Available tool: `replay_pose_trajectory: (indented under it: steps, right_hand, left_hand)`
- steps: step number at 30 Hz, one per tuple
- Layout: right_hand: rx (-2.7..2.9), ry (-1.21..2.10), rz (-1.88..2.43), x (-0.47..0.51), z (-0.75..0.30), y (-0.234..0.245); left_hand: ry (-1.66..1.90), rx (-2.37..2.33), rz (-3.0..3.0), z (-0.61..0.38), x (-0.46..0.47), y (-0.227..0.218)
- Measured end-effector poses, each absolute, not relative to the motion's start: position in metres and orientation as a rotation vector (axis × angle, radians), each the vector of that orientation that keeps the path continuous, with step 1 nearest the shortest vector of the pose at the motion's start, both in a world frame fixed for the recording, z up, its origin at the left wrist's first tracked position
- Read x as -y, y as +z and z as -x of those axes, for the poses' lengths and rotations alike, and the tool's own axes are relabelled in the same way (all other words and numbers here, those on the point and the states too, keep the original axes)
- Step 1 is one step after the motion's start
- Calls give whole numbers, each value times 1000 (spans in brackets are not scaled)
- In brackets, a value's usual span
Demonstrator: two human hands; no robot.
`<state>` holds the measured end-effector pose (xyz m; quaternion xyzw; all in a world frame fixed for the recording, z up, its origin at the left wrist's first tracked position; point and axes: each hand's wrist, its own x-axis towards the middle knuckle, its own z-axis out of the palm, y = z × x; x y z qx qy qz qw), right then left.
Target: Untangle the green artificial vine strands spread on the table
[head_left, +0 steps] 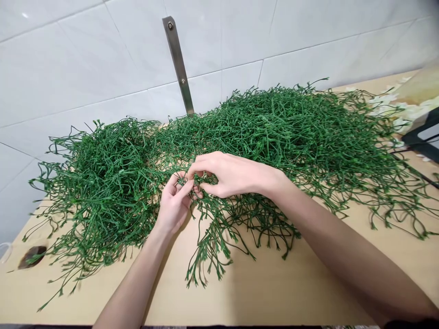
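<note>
Thin green plastic plant stems with small forked tips lie heaped across the table. My left hand point(175, 201) is closed, its thumb and fingers pinching a small bunch of green stems point(210, 242). My right hand point(222, 175) comes in from the right, thumb and fingertips closed on the same bunch, close against the left fingers. The bunch's loose ends hang forward over the bare wood. Exactly where the stems meet is hidden by my fingers. A dense pile of stems point(106, 178) lies left of my hands, and a larger pile of stems point(291, 123) behind and right.
A light wooden table point(192, 297) carries the heaps. Behind it stands a white tiled wall point(85, 59) with an upright metal bracket point(178, 64). White flowers point(404, 112) and a black-edged object point(425, 135) are at the right. A dark hole point(32, 257) is at the left.
</note>
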<state>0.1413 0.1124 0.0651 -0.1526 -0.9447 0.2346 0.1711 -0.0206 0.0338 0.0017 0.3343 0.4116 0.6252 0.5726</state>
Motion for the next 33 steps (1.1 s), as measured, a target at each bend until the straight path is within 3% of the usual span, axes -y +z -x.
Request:
replay_pose_trajectory:
  steps: [16,23,33]
  right_hand:
    - [2761,311,544,-112,-148,73]
    - [2731,717,420,-116,-145,73]
    - [2641,809,619,-116,-145,69]
  left_hand:
    - [1513,-1058,-882,21,-32,2]
    - [1550,-1090,-978,23,-33,0]
    - [1539,-1205,-1016,22,-33,-2]
